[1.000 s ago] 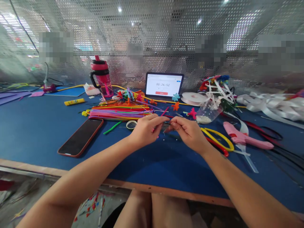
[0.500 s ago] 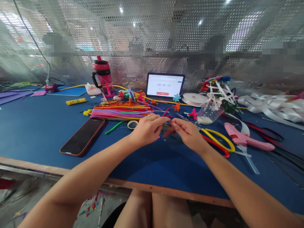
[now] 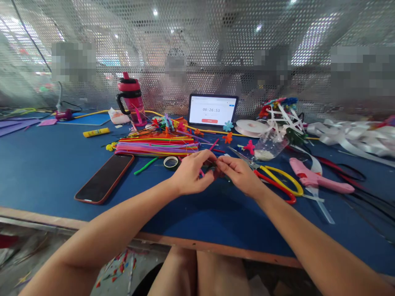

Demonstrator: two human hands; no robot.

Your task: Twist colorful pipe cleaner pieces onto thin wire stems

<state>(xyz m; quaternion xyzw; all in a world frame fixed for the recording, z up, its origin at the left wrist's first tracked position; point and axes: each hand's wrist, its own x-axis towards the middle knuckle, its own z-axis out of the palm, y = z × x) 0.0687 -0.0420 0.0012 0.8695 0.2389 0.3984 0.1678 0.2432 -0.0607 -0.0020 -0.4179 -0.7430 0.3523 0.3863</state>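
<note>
My left hand and my right hand meet fingertip to fingertip above the middle of the table. Both are closed on a small piece, mostly covered by the fingers; a dark bit shows between them. A short pink strip, like pipe cleaner, sticks out under my left fingers. Left of that hand stands a roll of tape. Close to my right hand lie scissors with red and yellow handles. Behind both hands is a bundle of coloured pipe cleaners.
A phone and a green pipe cleaner piece lie to the left. Behind stand a pink bottle and a tablet. On the right are a pink glue gun, a ribbon spool and a plastic bag.
My left hand has turned, its thumb now lower and reaching toward my right fingertips. The pink strip has come into view beneath it. The whole view has shifted slightly.
</note>
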